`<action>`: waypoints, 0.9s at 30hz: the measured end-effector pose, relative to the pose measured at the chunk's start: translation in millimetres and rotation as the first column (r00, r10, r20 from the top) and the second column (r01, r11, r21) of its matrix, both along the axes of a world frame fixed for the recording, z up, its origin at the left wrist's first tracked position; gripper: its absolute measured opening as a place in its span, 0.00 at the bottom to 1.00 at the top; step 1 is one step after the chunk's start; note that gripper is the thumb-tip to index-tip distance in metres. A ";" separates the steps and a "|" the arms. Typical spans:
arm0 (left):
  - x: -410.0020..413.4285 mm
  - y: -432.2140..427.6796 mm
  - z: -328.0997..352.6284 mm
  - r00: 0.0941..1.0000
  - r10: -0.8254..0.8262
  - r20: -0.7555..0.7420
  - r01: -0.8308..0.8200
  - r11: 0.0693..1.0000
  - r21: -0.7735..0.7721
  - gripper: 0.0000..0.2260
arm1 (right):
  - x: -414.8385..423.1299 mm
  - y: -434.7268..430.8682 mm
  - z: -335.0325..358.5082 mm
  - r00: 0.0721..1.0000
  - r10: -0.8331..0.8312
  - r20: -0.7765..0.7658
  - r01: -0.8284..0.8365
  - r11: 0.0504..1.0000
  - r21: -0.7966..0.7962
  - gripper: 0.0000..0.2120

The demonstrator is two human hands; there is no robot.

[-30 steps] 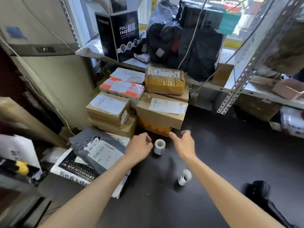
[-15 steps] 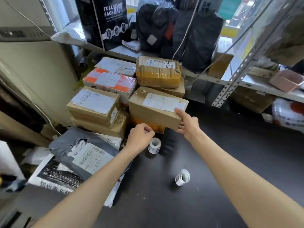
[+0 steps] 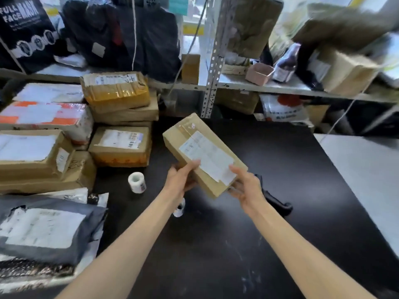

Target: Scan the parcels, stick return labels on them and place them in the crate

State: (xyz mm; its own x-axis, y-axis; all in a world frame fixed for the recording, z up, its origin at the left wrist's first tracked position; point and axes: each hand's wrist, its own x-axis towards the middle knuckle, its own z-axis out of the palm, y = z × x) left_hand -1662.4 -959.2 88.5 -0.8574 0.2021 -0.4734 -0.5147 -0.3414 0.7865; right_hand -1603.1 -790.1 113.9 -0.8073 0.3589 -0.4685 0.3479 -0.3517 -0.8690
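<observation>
Cardboard parcel (image 3: pixel 183 131) | held tilted over black tabletop (image 3: pixel 216 255), shipping label (image 3: pixel 207 157) up | gripped at near end by left hand (image 3: pixel 181 180) and right hand (image 3: pixel 246 188) | keep barcode uncovered, set down flat beside black scanner-like device (image 3: pixel 278 205) before scanning

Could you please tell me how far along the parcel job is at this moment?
Nothing looks finished yet, and no crate is in view. In hand: the left hand and right hand hold one box above the table. Left to do: scanning and labelling it, since the label roll stands untouched, and then the piled parcels waiting on the left.
</observation>
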 end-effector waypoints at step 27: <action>135.9 105.4 -62.9 0.998 0.046 0.047 -0.029 0.950 -0.310 0.27 | 21.3 186.2 -102.3 0.779 0.419 0.466 -0.530 0.042 0.847 0.38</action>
